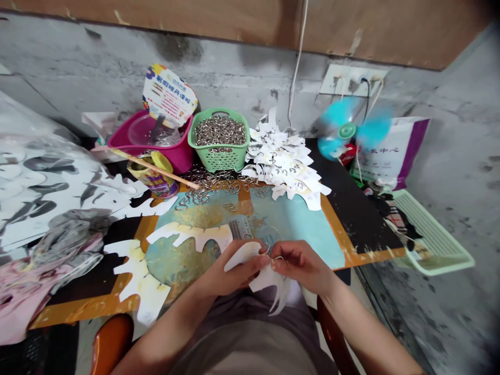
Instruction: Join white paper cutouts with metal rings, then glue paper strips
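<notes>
Over my lap, at the table's front edge, my left hand (238, 271) is closed around a white cut-out piece (269, 282) with a notched edge. My right hand (302, 264) pinches at the same edge, where a small metal ring (278, 258) shows by the fingertips; the exact contact is hidden. Another ring (266, 249) sits close to the left fingers. Two more white cut-outs, one curved (195, 232) and one (136, 273) nearer me, lie flat with yellowish smears along their slits.
Loose rings (199, 195) lie before a green basket (219, 160) full of rings. Beside it stand a magenta basket (182, 153) and a can (158, 182) with a stick across it. White pieces (289, 166) are piled right of centre. A fan (347, 130) spins near a pale-green basket (441, 234).
</notes>
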A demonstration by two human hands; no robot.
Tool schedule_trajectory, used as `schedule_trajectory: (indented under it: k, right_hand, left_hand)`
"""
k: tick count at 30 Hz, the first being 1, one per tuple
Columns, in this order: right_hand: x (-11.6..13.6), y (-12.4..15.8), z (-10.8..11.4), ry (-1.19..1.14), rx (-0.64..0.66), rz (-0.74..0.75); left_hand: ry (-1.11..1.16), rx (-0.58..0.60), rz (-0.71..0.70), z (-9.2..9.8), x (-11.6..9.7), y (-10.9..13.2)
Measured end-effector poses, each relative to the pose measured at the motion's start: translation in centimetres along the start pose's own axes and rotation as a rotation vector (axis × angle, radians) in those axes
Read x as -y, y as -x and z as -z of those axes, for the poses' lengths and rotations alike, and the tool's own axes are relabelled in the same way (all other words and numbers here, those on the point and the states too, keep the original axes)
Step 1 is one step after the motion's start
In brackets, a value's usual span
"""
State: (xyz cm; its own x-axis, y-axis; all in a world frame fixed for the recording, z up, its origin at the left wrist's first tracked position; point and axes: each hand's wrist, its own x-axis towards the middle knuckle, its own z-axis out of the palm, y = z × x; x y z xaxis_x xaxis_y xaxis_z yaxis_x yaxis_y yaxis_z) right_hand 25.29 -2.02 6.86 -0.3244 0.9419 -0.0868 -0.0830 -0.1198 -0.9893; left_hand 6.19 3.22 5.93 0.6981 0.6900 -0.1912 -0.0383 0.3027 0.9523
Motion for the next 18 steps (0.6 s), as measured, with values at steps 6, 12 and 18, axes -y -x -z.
schedule_trajectory:
  k: [6, 12, 18]
  right_hand:
    - [0.3, 0.0, 0.1, -0.146, 0.041, -0.061]
    - [0.6, -0.3, -0.8, 0.096, -0.066, 0.058]
    - [0.3, 0.1, -1.0, 0.211, -0.208, 0.188]
  left_hand:
    - [0.169, -0.096, -0.022, -0.1, 1.2, -1.1]
    - [0.246, -0.149, 0.025, -0.4, 2.4, -1.1]
    - [0.251, -0.082, 0.033, -0.9, 1.9, -0.4]
